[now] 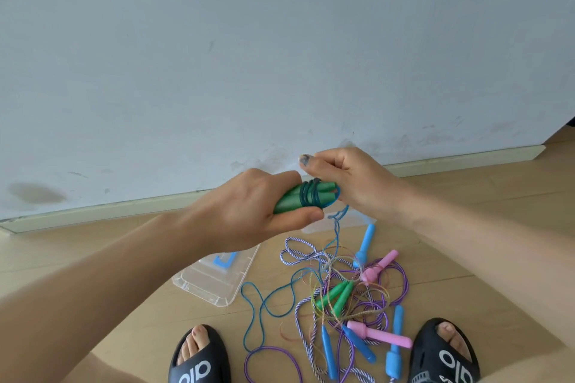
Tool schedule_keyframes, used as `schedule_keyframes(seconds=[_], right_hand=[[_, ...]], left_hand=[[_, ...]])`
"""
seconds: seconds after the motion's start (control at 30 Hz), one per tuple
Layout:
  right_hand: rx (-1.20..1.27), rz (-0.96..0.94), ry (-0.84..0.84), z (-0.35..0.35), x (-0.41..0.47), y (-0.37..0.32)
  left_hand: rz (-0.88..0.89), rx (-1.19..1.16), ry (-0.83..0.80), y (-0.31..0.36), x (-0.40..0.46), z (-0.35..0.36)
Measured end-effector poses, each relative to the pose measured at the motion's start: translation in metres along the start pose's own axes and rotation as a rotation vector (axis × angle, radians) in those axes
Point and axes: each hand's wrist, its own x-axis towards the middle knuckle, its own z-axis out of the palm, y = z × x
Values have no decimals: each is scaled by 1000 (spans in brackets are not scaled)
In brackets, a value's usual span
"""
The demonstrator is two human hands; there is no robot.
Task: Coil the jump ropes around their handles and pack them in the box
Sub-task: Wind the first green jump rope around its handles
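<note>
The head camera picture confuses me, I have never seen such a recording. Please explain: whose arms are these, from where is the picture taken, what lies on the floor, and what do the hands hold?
There is no machine here. A person wears a camera on the head, so you look down along their own two arms to the floor and their black sandals.

The left hand grips a pair of dark green handles, with a blue rope already wound a few turns around them. The right hand pinches the loose part of that rope near the handle tips; the rest hangs down to the floor.

On the wooden floor lies a tangle of other jump ropes with blue, pink and light green handles. To its left lies a clear plastic box, partly hidden by the left arm.
</note>
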Motion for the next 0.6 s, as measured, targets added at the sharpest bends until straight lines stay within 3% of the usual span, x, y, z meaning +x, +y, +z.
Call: schedule_keyframes(seconds=[0.1, 0.23, 0.37, 0.5, 0.6], right_hand=[[134, 100, -32, 8, -4, -1], [96, 226, 107, 20, -3, -3], [135, 353, 178, 38, -4, 4], [17, 395, 111, 56, -12, 12], [-222, 281, 139, 52, -15, 7]], left_hand=[[-8, -45, 19, 1, -3, 2], [-149, -216, 81, 14, -2, 8], [-257, -183, 88, 18, 4, 8], [-379, -124, 107, 6, 11, 10], [-452, 10, 72, -11, 14, 14]])
